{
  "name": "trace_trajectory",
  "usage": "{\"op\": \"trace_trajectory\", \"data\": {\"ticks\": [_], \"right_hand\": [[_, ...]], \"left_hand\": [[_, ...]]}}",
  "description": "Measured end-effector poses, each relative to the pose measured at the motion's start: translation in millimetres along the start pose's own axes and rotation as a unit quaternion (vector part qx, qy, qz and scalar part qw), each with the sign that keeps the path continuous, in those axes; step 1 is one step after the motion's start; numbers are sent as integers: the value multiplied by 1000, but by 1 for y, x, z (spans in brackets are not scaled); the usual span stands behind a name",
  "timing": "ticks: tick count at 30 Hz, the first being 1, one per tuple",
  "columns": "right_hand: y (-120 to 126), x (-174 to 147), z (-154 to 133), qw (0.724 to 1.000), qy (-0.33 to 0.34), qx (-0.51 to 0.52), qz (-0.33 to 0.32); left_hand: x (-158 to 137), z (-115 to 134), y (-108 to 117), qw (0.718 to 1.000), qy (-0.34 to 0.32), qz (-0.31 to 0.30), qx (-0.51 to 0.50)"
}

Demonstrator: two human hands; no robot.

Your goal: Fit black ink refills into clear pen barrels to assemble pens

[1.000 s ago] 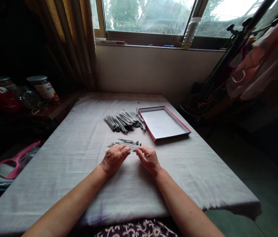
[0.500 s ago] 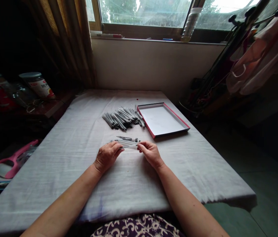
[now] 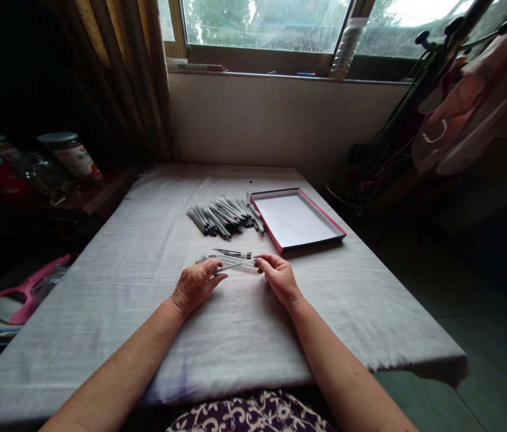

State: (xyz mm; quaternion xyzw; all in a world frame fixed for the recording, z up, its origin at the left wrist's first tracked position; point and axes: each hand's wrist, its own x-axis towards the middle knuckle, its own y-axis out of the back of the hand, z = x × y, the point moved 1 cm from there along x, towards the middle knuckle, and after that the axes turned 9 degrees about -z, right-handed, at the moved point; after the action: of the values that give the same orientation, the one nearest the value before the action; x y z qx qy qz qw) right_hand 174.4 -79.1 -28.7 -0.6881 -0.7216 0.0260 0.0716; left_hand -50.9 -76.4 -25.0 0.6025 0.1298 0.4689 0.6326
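item: lap, dark print with pale scrolls [image 3: 253,413], at the near edge.
item: left hand [image 3: 195,282]. thumb and fingers drawn together in a pinch, holding one end of a slim clear tube [image 3: 237,265].
item: right hand [image 3: 281,278]. thumb and forefinger nearly meeting, at the tube's other end; the lower fingers curl out of view.
change: hands wider apart than a second ago; the tube now slants, its right end the farther from the lap. by judgement, one tube is being worked from both ends, clear of the loose parts.
item: refills [image 3: 230,252], thin and dark, lying just beyond the tube; more clear tubes beside them, count uncertain.
item: pile of pens [image 3: 224,216], pale with dark ends, heaped farther off.
item: tray [image 3: 298,217], white inside, red and black rim, at the pile's right.
item: cloth [image 3: 145,258], whitish, creased, stained bluish near the lap.
item: red speck [image 3: 250,181], beyond the tray.
item: jar [image 3: 73,157], on a dark side surface, left.
item: curtain [image 3: 122,78], brown, left.
item: wall [image 3: 253,117], plain; bottle [image 3: 347,51] on the sill; window [image 3: 262,25], greenery outside.
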Motion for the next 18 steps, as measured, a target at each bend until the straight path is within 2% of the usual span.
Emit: {"op": "trace_trajectory", "data": {"ticks": [4, 9, 14, 18], "right_hand": [[2, 0, 0, 1000, -9, 12, 1], [0, 0, -2, 1000, -12, 13, -3], [0, -1, -6, 1000, -24, 14, 13], [1, -1, -6, 999, -27, 21, 17]], "left_hand": [[1, 0, 2, 1000, 5, 16, 13], [0, -2, 3, 1000, 7, -4, -17], [-2, -7, -2, 999, 14, 34, -39], [-1, -7, 0, 999, 18, 32, -31]]}}
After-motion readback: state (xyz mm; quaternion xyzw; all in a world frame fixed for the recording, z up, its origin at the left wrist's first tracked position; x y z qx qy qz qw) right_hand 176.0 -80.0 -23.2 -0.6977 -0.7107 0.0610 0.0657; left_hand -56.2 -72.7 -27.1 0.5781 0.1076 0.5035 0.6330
